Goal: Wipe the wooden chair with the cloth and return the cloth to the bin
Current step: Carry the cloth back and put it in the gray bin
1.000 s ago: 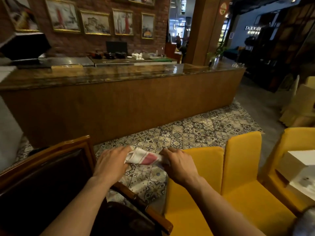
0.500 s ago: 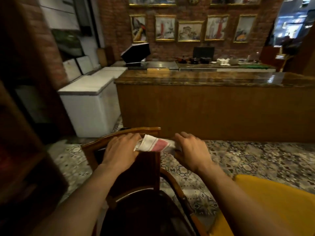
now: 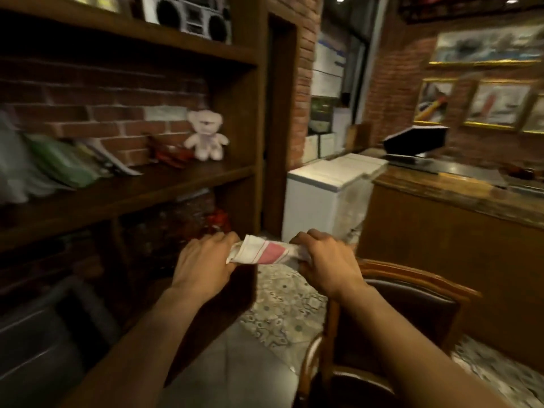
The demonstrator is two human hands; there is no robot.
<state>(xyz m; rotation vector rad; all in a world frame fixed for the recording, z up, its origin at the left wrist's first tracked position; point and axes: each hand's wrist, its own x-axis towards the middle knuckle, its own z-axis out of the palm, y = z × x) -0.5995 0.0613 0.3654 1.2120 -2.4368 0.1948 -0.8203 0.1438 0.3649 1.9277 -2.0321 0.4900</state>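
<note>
Both hands hold a folded white cloth (image 3: 260, 253) with a red patch, stretched between them in mid-air. My left hand (image 3: 203, 265) grips its left end and my right hand (image 3: 325, 262) grips its right end. The wooden chair (image 3: 412, 293), with a curved back and dark padded backrest, stands at lower right, just under and behind my right wrist. The cloth hangs above the floor and does not touch the chair. I see no bin that I can tell for sure; a dark grey container (image 3: 44, 334) sits blurred at lower left.
A tall wooden shelf unit (image 3: 164, 184) stands close on the left, holding a teddy bear (image 3: 206, 135) and books. A white chest freezer (image 3: 329, 189) sits ahead, and a wooden counter (image 3: 456, 213) runs along the right. Patterned floor tiles (image 3: 282, 304) lie between them.
The view has swung left, from the counter and yellow seats to the shelf unit. Both hands kept the cloth between them, and the chair has shifted from lower left to lower right.
</note>
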